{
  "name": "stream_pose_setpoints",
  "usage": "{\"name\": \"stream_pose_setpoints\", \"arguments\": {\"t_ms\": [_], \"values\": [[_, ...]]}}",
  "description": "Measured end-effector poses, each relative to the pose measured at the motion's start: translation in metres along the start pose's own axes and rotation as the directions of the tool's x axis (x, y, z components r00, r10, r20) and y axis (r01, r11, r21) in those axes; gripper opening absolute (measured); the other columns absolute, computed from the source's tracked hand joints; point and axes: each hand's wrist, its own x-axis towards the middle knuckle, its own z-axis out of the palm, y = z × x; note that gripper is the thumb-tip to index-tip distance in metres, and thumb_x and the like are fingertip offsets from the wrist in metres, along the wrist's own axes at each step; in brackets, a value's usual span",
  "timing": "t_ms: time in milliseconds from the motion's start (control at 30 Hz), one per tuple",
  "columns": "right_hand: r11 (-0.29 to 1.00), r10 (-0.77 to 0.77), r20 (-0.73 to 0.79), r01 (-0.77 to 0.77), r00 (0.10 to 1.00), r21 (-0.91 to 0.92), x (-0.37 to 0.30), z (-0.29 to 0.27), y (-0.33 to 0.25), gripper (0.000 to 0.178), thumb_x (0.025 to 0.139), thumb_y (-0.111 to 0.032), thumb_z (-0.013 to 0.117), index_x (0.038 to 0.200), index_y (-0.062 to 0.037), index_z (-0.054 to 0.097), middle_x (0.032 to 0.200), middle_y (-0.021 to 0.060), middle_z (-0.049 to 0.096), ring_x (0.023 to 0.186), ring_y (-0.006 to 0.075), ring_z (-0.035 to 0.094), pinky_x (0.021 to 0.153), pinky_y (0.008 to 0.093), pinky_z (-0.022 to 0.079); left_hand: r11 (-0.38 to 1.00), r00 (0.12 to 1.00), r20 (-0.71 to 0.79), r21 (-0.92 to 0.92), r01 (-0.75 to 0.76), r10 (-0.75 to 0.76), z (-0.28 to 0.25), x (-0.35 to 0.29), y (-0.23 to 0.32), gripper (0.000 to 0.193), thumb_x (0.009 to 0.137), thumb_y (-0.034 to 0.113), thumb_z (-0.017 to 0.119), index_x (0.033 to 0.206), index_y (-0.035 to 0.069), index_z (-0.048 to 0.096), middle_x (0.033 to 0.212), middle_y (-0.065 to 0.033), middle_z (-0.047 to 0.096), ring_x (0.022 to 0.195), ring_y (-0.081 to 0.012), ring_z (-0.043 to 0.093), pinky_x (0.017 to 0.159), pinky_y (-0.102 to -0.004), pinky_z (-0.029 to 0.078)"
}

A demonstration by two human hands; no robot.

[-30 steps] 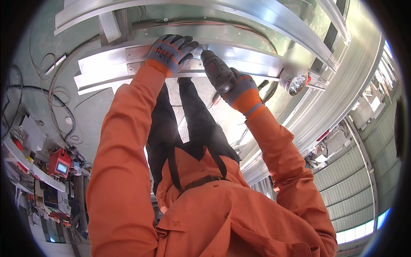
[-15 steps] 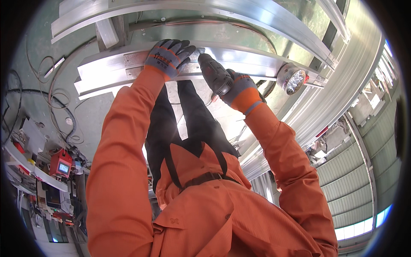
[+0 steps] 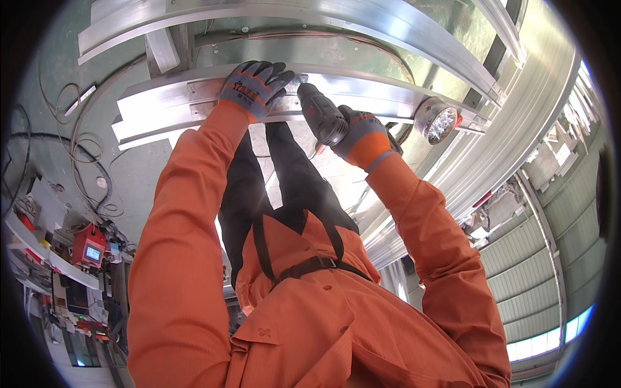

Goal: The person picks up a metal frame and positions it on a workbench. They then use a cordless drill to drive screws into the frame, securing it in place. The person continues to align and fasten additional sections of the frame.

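Note:
A long silvery metal profile (image 3: 158, 103) lies across in front of me. My left hand (image 3: 255, 89), in a grey and orange glove, rests on it near the middle, its fingers bent and pointing right; whether they pinch anything small is hidden. My right hand (image 3: 363, 134), gloved the same way, is wrapped round the handle of a power drill (image 3: 321, 115). The drill's nose points up and left at the profile, just right of my left fingers. Its tip and the spot it meets are too unclear to tell contact. A round tin (image 3: 435, 121) with shiny small pieces stands at the profile's right part.
Beyond lies another long metal profile (image 3: 272, 11). Several stacked profiles (image 3: 517, 129) run along the right. Cables (image 3: 97, 161) coil on the green floor at the left. A red device with a lit screen (image 3: 90, 246) sits on a shelf at the lower left.
The drill and my right hand have shifted very slightly to the left. My left hand stays at the same place on the profile.

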Motion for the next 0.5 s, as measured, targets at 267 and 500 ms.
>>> {"name": "stream_pose_setpoints", "arguments": {"t_ms": [267, 500], "values": [[0.999, -0.033, -0.023, 0.032, 0.999, -0.035, 0.004, 0.006, 0.007, 0.037, 0.084, -0.036, 0.065, 0.109, -0.0096, 0.063, 0.096, 0.0176, 0.072, 0.094, 0.0381, 0.070, 0.082, 0.0463, 0.054, 1.000, 1.000, -0.018, 0.000, -0.006, 0.006, 0.005, 0.000, -0.001, 0.046, 0.097, 0.048, 0.054, 0.140, 0.032, 0.058, 0.141, -0.0034, 0.058, 0.131, -0.0274, 0.053, 0.110, -0.0472, 0.040], [1.000, -0.012, -0.016, 0.011, 1.000, -0.025, 0.003, 0.005, 0.007, 0.036, 0.083, -0.036, 0.067, 0.109, -0.0113, 0.063, 0.098, 0.0157, 0.072, 0.098, 0.0367, 0.069, 0.084, 0.0456, 0.054, 1.000, 0.999, -0.033, -0.012, 0.000, -0.001, 0.001, 0.000, 0.001, 0.048, 0.096, 0.048, 0.055, 0.141, 0.032, 0.057, 0.142, -0.0024, 0.058, 0.130, -0.0272, 0.053, 0.109, -0.0474, 0.041]]}}
